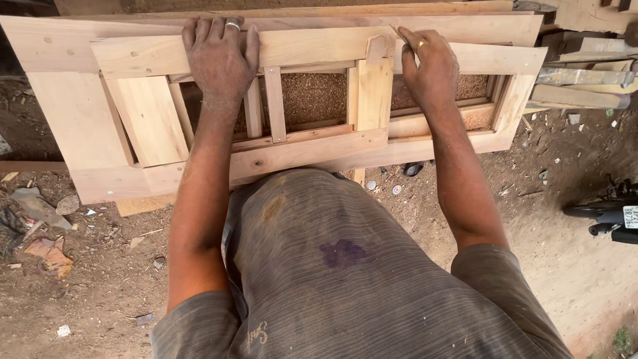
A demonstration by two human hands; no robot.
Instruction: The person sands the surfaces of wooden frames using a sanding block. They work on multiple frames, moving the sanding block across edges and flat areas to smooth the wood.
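The left hand (pixel 220 56) is laid open on a wooden frame (pixel 312 143), a pencil (pixel 401 34), half hidden, is pinched by the right hand (pixel 430 65), and the sawdust-strewn ground (pixel 100 266) is seen below.

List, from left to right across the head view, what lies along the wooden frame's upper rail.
Flat panel → left hand, pressed flat on the rail → slim upright bar → wider upright block → right hand, holding a pencil.

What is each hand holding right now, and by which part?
The left hand lies flat on the wooden frame's top rail, gripping nothing. The right hand pinches a thin pencil-like stick near its lower end.
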